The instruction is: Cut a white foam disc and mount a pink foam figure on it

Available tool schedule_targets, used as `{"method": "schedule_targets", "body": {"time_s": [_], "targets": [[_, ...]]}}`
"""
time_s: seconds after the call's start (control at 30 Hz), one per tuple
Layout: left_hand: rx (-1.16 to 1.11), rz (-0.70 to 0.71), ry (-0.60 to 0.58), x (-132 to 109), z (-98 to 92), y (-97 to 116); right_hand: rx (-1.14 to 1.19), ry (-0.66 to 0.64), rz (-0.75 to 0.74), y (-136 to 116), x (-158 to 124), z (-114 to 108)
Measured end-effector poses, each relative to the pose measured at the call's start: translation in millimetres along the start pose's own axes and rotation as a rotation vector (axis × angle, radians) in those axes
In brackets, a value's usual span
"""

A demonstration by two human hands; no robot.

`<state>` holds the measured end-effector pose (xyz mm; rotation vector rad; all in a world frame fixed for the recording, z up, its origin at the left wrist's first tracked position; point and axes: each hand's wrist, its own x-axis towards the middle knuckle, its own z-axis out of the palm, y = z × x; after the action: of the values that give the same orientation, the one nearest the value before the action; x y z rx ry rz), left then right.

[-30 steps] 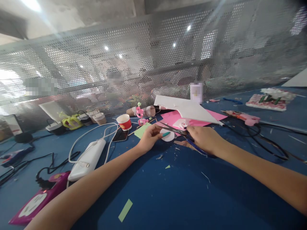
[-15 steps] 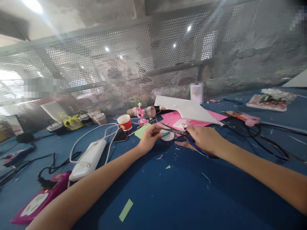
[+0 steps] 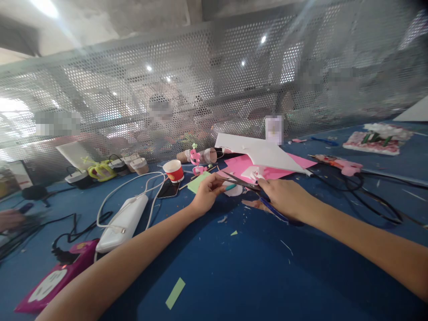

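Observation:
My right hand [image 3: 284,196] is wrapped round a pair of scissors [image 3: 276,210] with dark blue handles. Their blades [image 3: 239,181] point left, towards my left hand [image 3: 207,194]. Thumb and fingers of that hand are pinched together at a small teal piece [image 3: 229,187], which is partly hidden; its material is unclear. The blades cross just above this piece. Beneath lies a white round piece [image 3: 235,191] on the blue table. Pink sheets [image 3: 294,164] and a white sheet [image 3: 267,154] lie behind my hands, and green paper [image 3: 197,182] lies just left of them.
A red and white paper cup [image 3: 174,171] stands by a phone [image 3: 168,189]. White cables run round a white power bank [image 3: 123,223]; a magenta box [image 3: 60,281] is nearer. At right lies a pink glue gun [image 3: 347,166] with its black cord. Another person's hand [image 3: 11,220] is far left.
The scissors and my right hand have shifted slightly, with the blades now over the teal piece. Another person's hand has appeared at the far left, at the blue tool lying there.

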<state>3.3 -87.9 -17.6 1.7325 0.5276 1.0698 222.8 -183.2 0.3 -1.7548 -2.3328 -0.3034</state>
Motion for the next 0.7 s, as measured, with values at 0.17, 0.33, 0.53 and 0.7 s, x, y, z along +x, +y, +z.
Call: {"method": "schedule_targets", "body": {"time_s": [0.17,0.33,0.53,0.7], "targets": [[0.010,-0.005,-0.015,0.6,-0.4,0.1,0.044,0.049,-0.011,2.2,-0.2,1.6],[0.023,-0.005,-0.011,1.5,-0.6,0.0,0.068,0.055,-0.018,2.8,0.4,2.4],[0.019,-0.012,0.002,1.2,0.3,1.7,0.067,-0.015,0.014,0.0,0.8,-3.3],[0.018,0.002,0.011,1.4,1.7,3.1,0.022,-0.054,0.028,0.1,0.6,-4.0]]}}
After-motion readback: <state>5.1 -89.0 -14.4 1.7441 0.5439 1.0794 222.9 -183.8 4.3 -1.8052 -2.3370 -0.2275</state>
